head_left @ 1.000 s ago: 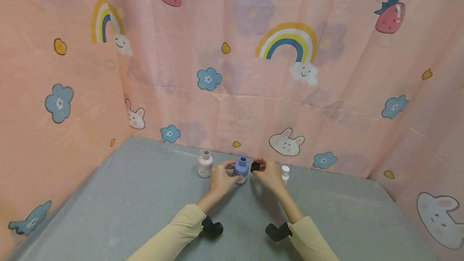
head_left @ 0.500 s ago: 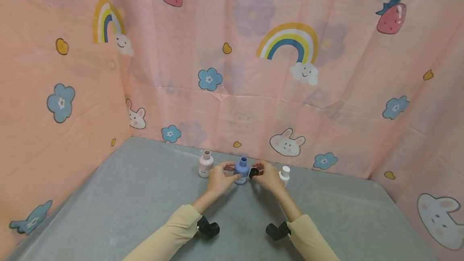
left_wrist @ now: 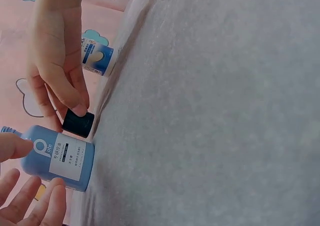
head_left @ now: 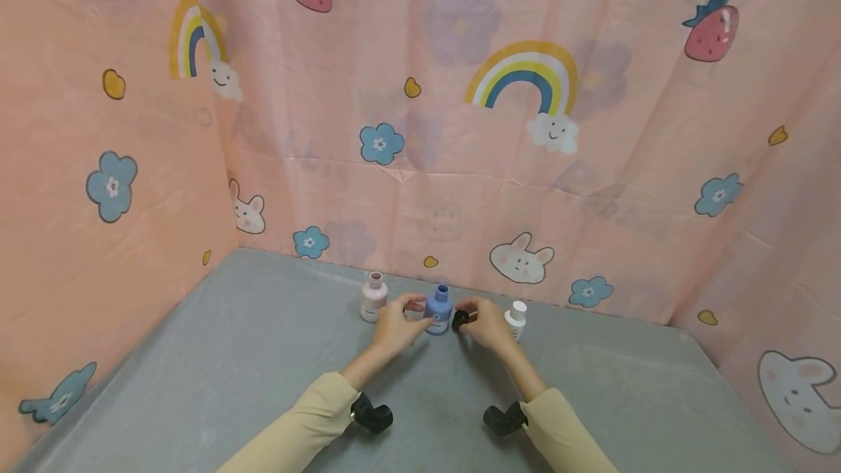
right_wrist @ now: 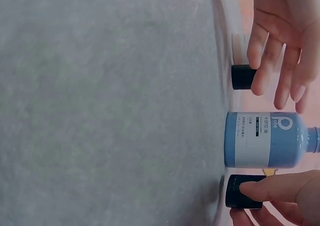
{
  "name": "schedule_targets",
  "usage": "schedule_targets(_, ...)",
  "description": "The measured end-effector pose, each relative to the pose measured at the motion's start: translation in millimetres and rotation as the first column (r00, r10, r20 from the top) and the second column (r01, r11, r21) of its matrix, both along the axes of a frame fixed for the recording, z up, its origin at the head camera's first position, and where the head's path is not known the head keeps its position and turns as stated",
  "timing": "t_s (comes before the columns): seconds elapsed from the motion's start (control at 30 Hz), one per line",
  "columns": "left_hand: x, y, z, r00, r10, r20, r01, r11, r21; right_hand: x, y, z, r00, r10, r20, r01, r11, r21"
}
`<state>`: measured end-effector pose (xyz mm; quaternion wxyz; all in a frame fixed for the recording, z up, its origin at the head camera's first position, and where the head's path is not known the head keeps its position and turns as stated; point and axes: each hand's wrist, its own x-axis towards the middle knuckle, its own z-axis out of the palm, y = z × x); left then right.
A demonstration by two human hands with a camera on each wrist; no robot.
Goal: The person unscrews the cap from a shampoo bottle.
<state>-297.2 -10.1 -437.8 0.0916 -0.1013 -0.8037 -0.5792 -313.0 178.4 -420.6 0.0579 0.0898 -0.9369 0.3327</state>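
Observation:
My left hand [head_left: 396, 325] is beside the blue bottle [head_left: 438, 310], its fingers spread and relaxed around the bottle's left side. That bottle stands upright with a bare threaded neck and a white label. My right hand [head_left: 486, 321] pinches a black cap [right_wrist: 245, 191] between thumb and fingers, low at the table surface just right of the blue bottle. Past my left hand, a second black cap [right_wrist: 242, 77] sits in front of the pale pink bottle [head_left: 374, 299], which also has an uncapped neck. A white bottle [head_left: 516, 320] with a white cap stands right of my right hand.
A grey cloth covers the table [head_left: 263, 371]. Close behind the bottles hangs a pink printed curtain [head_left: 440, 195], which also runs along both sides. Black camera mounts [head_left: 371, 414] stick out from both wrists.
My right hand has lowered the black cap to the table beside the blue bottle and tilted it. My left hand has shifted slightly; the bottles stay in place.

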Motion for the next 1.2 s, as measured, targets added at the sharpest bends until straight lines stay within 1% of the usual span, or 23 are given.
schedule_targets(0.13,2.7,-1.0,0.5,1.000,-0.012,-0.004,0.012,1.000,0.004,0.2,0.8,-0.3,1.000,0.012,0.003,-0.012,1.000,0.006)
schedule_targets(0.3,4.8,-1.4,0.3,1.000,-0.012,-0.002,0.012,1.000,0.000,0.0,1.0,-1.3,0.999,0.019,0.029,-0.019,1.000,-0.001)
schedule_targets(0.57,7.5,-0.9,-1.1,1.000,0.001,0.011,-0.001,1.000,0.016,0.0,-0.1,-1.8,0.999,0.020,0.036,-0.020,1.000,-0.013)
schedule_targets(0.73,10.8,0.9,-2.1,0.999,0.030,-0.022,-0.029,1.000,0.002,4.4,-1.7,0.4,1.000,-0.001,0.024,0.002,1.000,-0.027)
schedule_targets(0.87,13.9,2.9,-4.1,0.998,0.035,-0.051,-0.035,0.999,0.003,11.5,-2.9,3.5,1.000,-0.009,-0.004,0.009,0.999,-0.033)
schedule_targets(1.0,17.0,6.0,-6.0,0.998,0.016,-0.066,-0.016,1.000,0.005,19.4,-2.7,8.0,0.999,-0.012,-0.036,0.011,1.000,-0.020)
schedule_targets(1.1,21.2,8.9,-6.2,0.998,-0.022,-0.061,0.023,0.999,0.022,24.3,-1.8,10.5,0.998,-0.028,-0.061,0.027,1.000,-0.012)
schedule_targets(1.2,24.7,13.0,-7.2,0.997,-0.048,-0.056,0.050,0.998,0.043,28.3,-0.2,10.9,0.994,-0.031,-0.104,0.029,0.999,-0.023)
